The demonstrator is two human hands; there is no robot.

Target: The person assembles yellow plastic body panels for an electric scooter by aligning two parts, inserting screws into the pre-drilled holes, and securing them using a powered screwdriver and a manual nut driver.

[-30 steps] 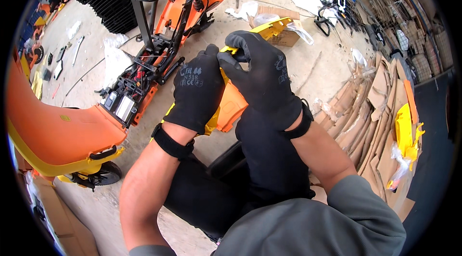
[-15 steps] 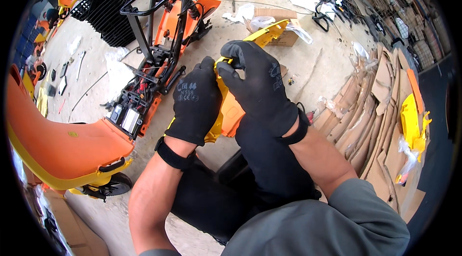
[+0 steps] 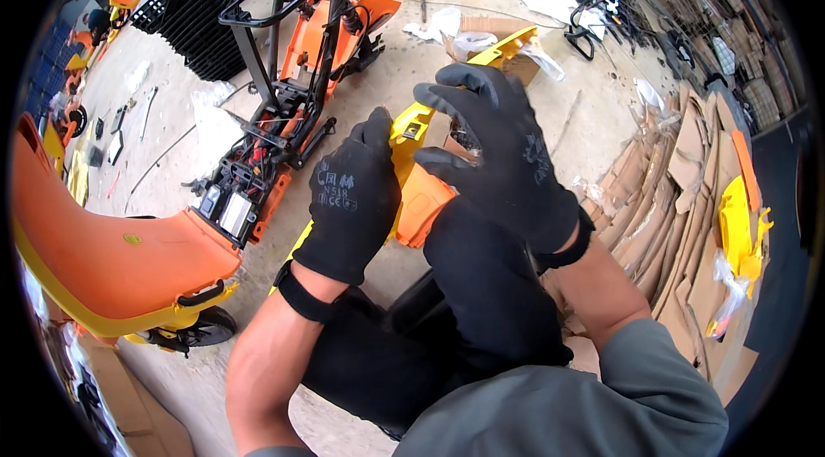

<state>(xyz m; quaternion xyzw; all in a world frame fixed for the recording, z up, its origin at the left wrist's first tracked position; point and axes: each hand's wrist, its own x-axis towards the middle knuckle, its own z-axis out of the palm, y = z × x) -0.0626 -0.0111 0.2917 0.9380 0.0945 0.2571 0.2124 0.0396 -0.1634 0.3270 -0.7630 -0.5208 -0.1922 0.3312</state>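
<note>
My left hand (image 3: pixel 354 199), in a black work glove, is closed round a long yellow plastic trim panel (image 3: pixel 507 46) that slants across my lap. A small black clip (image 3: pixel 413 130) sits in a slot of the panel, just beyond my left fingertips. My right hand (image 3: pixel 503 148), gloved the same way, hovers beside that spot with thumb and fingers spread and nothing between them. An orange plastic part (image 3: pixel 423 208) lies behind the panel, next to my knee. The gloves hide much of the panel's middle.
A scooter's black frame (image 3: pixel 279 70) with exposed wiring stands ahead on the left, joined to an orange and yellow body (image 3: pixel 120 242). Flattened cardboard (image 3: pixel 657 199) is piled at right, with a yellow part (image 3: pixel 735 221) on it. Black baskets (image 3: pixel 193 27) are stacked at far left.
My right hand has opened and drawn back to the right from the panel, uncovering the black clip in its slot. My left hand keeps its hold.
</note>
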